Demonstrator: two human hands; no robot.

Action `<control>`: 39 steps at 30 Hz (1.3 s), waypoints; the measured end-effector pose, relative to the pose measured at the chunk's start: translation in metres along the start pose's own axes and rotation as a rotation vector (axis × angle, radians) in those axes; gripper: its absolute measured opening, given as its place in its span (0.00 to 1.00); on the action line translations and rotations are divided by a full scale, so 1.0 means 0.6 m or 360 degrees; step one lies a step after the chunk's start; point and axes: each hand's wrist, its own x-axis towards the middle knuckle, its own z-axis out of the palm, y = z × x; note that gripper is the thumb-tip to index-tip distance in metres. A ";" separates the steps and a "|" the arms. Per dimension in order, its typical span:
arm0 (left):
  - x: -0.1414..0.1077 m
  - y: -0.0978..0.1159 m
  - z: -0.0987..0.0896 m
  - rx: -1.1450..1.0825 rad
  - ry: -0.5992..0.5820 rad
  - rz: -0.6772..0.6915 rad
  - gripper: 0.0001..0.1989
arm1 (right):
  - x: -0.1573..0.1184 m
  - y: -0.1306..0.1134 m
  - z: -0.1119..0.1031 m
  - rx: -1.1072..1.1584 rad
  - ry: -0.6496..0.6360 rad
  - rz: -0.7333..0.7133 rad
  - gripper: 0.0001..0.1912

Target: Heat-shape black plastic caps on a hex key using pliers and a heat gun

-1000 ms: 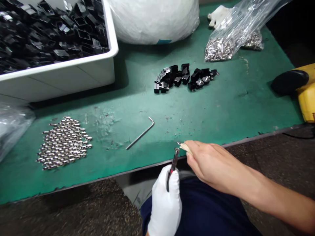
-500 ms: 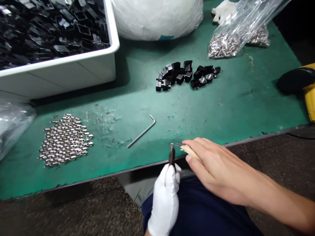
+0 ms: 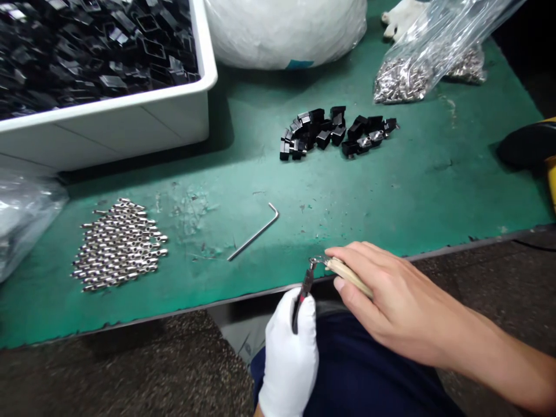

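My left hand, in a white glove, is closed round dark pliers that point up at the table's front edge. A small metal part sits at the pliers' jaws. Bare, my right hand pinches a tool with a pale handle, whose thin metal tip reaches to the small part. Beyond my hands, a hex key lies on the green table. Many small metal cylinders are laid out in rows at the left.
A white bin full of black pieces stands at the back left. Black parts lie in a heap mid-table. Behind are a large wrapped white bundle and clear bags of metal pieces. A yellow and black object is at the right edge.
The pliers have tilted to the right, and my gloved fingers have opened slightly around them. The tool's thin tip now meets the small part. The whole view has shifted slightly.
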 end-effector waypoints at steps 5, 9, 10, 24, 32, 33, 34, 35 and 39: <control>0.002 0.004 -0.008 0.0577 0.0238 0.0325 0.18 | 0.013 0.011 0.001 0.0360 0.0405 -0.0085 0.11; 0.008 -0.003 -0.012 0.0949 0.0397 0.0606 0.20 | 0.021 0.018 -0.014 0.0568 0.0242 -0.0187 0.15; 0.009 -0.005 -0.013 0.1020 0.0425 0.0654 0.21 | 0.023 0.020 -0.018 0.0565 0.0187 -0.0209 0.16; 0.014 -0.001 -0.018 0.1244 0.0451 0.0939 0.23 | 0.016 0.038 -0.026 0.0547 -0.0022 -0.0178 0.13; 0.009 -0.002 -0.015 0.1230 0.0412 0.0929 0.21 | 0.015 0.048 -0.021 0.0485 0.0085 -0.0321 0.16; 0.008 -0.002 -0.014 0.1217 0.0405 0.0924 0.21 | 0.015 0.050 -0.019 0.0487 0.0098 -0.0345 0.16; 0.007 -0.001 -0.013 0.1204 0.0398 0.0920 0.21 | 0.014 0.052 -0.018 0.0490 0.0107 -0.0366 0.16; 0.006 -0.001 -0.013 0.1191 0.0390 0.0915 0.21 | 0.014 0.054 -0.016 0.0497 0.0111 -0.0378 0.16; 0.000 0.000 -0.009 0.1205 0.0339 0.0904 0.21 | 0.011 0.056 -0.014 0.0539 0.0092 -0.0374 0.16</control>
